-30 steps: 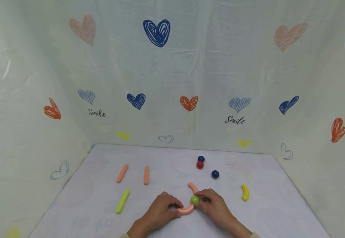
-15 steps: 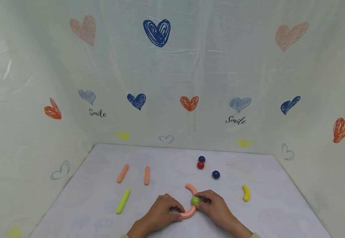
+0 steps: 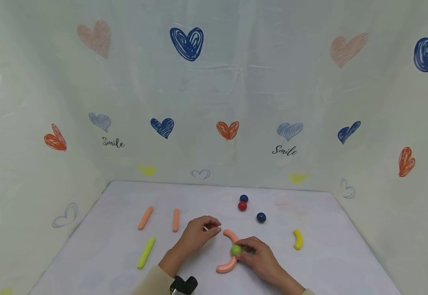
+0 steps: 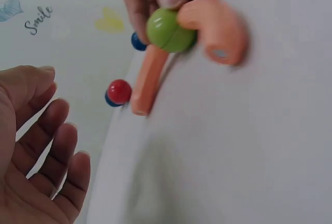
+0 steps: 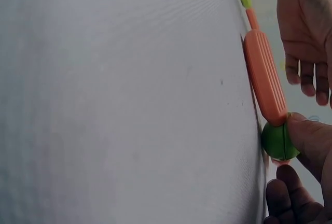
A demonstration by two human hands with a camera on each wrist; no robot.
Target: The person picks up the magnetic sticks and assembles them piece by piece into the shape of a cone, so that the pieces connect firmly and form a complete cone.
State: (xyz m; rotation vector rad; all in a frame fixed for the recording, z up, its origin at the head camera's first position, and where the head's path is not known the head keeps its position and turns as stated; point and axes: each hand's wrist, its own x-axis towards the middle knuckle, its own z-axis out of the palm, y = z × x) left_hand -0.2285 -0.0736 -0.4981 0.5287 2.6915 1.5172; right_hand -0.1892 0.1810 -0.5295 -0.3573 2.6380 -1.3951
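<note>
At the bottom edge of the head view, a black device (image 3: 183, 285) is sitting on the left wrist. Just beyond, low and right of centre, a curved orange piece (image 3: 226, 266) is lying on the white table (image 3: 328, 266), one end meeting a green ball (image 3: 235, 250). The right hand (image 3: 262, 260) is pinching that ball between thumb and fingers. At lower left, a yellow-green stick (image 3: 146, 253) is lying aslant; at lower right, a yellow curved piece (image 3: 298, 239) is resting alone. A second curved orange piece (image 3: 230, 234) is touching the ball's far side. Left of its tip, the left hand (image 3: 198, 233) is hovering with nothing held, its fingers loosely bent and parted from the thumb. Farther off, two orange sticks (image 3: 176, 220) are lying left of centre. Right of centre, a dark blue ball (image 3: 261, 217) is resting near a red ball (image 3: 242, 206), which is appearing against another blue ball (image 3: 244, 198). Behind, a heart-printed backdrop (image 3: 214, 90) is filling the upper frame.
</note>
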